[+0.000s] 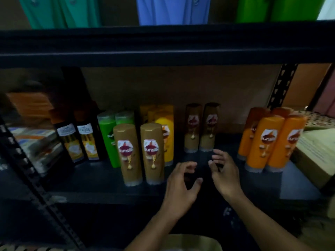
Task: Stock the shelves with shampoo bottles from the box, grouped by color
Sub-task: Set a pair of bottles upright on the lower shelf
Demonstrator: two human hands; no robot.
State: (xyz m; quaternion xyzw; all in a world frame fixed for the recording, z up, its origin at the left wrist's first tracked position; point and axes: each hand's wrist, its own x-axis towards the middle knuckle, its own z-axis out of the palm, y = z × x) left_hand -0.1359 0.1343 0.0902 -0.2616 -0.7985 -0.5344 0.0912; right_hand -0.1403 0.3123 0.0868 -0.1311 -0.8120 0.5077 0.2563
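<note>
- Above the dark shelf, left hand and right hand hover empty, fingers loosely curled.
- Two brown Sunsilk bottles stand just left of them.

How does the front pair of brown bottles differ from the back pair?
The front brown pair stands near the shelf edge, left of the left hand; the back brown pair stands deeper, beyond the right hand. The front pair partly hides yellow bottles; the back pair hides nothing. Both: upright, side by side, same colour and label.
</note>
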